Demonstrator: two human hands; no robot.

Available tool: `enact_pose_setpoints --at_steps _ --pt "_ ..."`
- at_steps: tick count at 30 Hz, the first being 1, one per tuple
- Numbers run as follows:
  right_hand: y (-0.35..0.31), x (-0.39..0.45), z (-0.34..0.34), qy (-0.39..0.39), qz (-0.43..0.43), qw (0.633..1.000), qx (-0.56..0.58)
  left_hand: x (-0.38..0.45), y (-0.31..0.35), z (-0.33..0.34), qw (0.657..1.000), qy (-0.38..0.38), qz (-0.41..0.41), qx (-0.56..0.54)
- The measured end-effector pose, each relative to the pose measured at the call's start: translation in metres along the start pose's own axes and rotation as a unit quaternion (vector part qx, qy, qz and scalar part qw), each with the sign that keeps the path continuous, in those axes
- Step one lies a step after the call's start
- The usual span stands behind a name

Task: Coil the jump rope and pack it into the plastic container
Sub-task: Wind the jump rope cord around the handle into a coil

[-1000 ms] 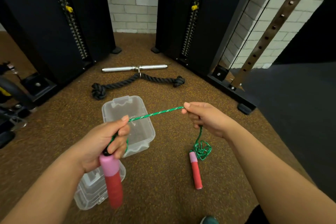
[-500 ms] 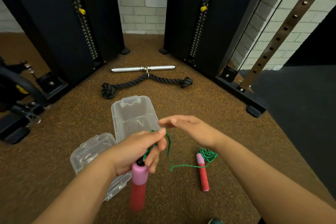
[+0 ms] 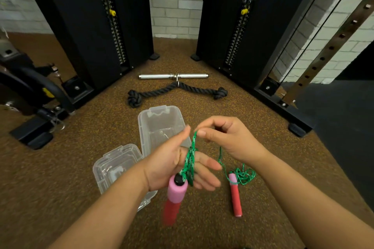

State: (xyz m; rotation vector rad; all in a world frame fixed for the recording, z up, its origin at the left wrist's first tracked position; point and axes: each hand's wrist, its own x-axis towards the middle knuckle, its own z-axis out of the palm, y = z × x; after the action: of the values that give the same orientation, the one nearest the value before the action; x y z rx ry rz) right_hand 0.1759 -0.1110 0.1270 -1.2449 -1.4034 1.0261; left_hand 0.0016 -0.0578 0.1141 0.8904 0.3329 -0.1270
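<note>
The green jump rope [image 3: 189, 157] is looped several times across my left hand [image 3: 174, 166], whose fingers are spread. One pink-and-red handle [image 3: 174, 198] hangs below that palm. My right hand [image 3: 226, 137] pinches the rope just above the loops. From there the rope drops to a small tangle [image 3: 244, 175] on the floor by the second handle [image 3: 235, 196]. The clear plastic container [image 3: 162, 119] stands open behind my left hand, and its lid [image 3: 115, 166] lies to the left of it.
A black rope attachment [image 3: 176, 92] and a chrome bar [image 3: 173, 76] lie on the brown rubber floor beyond the container. Black cable-machine towers [image 3: 97, 26] stand left and right. Machine feet [image 3: 34, 135] jut out at the left, and a dark mat [image 3: 344, 127] covers the right.
My right hand has risen and pinched the rope above my left hand, laying another loop over it. My left fingers have spread. The view has shifted a little.
</note>
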Motion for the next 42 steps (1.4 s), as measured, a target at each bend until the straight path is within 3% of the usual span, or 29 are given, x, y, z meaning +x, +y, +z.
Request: enact_pose_setpoints --at_steps 6,10,13,17,22,26,30,34,39,42 --pt "0.028 0.002 0.01 0.049 0.046 0.997 -0.036 -0.008 0.001 0.001 0.997 -0.006 0.067 -0.032" --pt "0.041 -0.005 0.014 0.007 0.094 0.995 -0.033 -0.01 0.006 0.004 0.982 0.13 0.122 -0.059" --pt "0.049 -0.01 0.014 -0.007 0.124 0.986 -0.108 -0.012 0.009 -0.003 0.96 0.204 0.168 -0.09" --pt "0.051 -0.018 0.016 -0.057 0.175 0.962 -0.201 -0.015 0.009 -0.016 0.93 0.262 0.211 -0.146" --pt "0.033 -0.024 0.026 -0.148 0.114 0.927 -0.324 -0.016 0.009 -0.022 0.902 0.3 0.232 -0.209" --pt "0.015 -0.023 0.031 -0.164 0.023 0.897 -0.41 -0.017 0.008 -0.021 0.889 0.298 0.239 -0.252" --pt "-0.004 -0.022 0.031 -0.125 -0.044 0.917 -0.377 -0.011 0.0 -0.018 0.93 0.305 0.163 -0.124" --pt "-0.015 -0.017 0.024 -0.073 -0.001 0.972 -0.223 -0.006 -0.007 -0.007 0.966 0.244 0.081 0.04" --pt "-0.015 -0.012 0.007 -0.019 0.029 0.973 -0.23 -0.006 -0.006 0.002 0.985 0.144 -0.001 0.09" --pt "-0.001 -0.008 0.005 -0.002 0.073 0.971 -0.226 -0.006 -0.005 0.002 0.991 0.101 -0.009 0.093"
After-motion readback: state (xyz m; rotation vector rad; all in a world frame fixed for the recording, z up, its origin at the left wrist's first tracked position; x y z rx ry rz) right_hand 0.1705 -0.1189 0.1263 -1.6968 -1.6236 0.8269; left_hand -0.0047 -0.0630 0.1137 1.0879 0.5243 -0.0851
